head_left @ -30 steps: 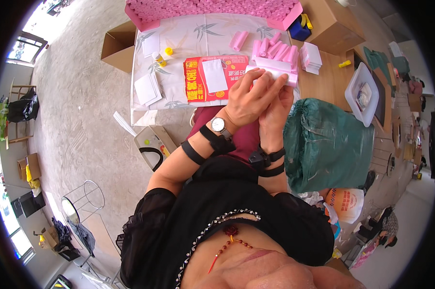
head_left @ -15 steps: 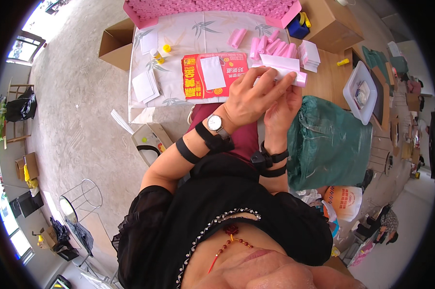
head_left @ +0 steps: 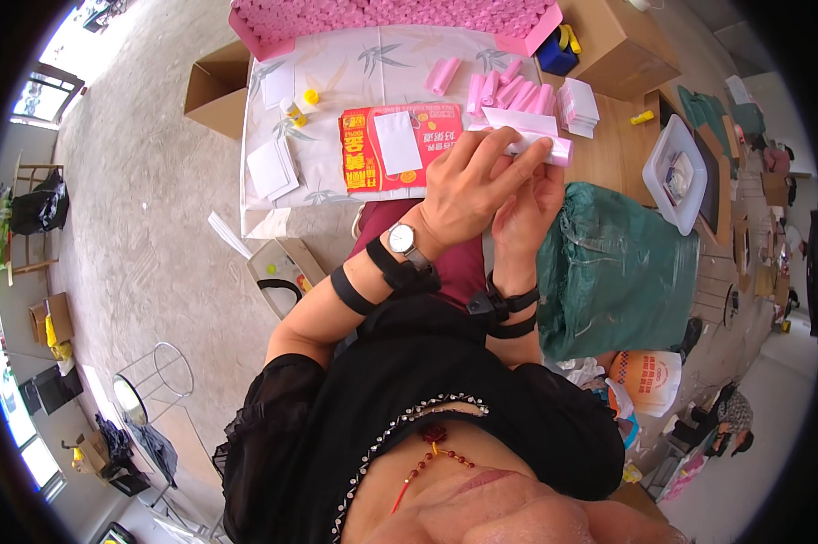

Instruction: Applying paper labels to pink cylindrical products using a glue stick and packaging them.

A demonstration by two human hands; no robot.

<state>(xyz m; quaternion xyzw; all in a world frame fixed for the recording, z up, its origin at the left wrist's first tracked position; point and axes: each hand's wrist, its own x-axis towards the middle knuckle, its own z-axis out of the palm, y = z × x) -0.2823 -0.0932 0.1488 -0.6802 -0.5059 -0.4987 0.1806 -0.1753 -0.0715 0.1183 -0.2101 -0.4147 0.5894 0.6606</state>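
Observation:
Both hands meet over the table's near edge around one pink roll (head_left: 561,151) with a white paper slip (head_left: 523,121) along its far side. My left hand (head_left: 468,177) reaches across from above, fingers closed on the roll and paper. From below, my right hand (head_left: 534,201) grips the roll's right end; some of its fingers are hidden. Beyond them lies a pile of pink rolls (head_left: 516,92), beside a stack of white paper slips (head_left: 578,107). To the left, a white slip (head_left: 398,143) rests on a red and yellow printed sheet (head_left: 358,154).
A pink box (head_left: 528,41) packed with rolls stands at the far edge. Farther left are a small yellow-and-white bottle (head_left: 293,111), a yellow cap (head_left: 311,96) and white cards (head_left: 273,170). On the right are a white tub (head_left: 678,186) and a green sack (head_left: 619,272).
Both hands keep their hold on the roll and paper, with only a slight finger shift. The whole view has moved a few pixels; nothing is taken up or let go.

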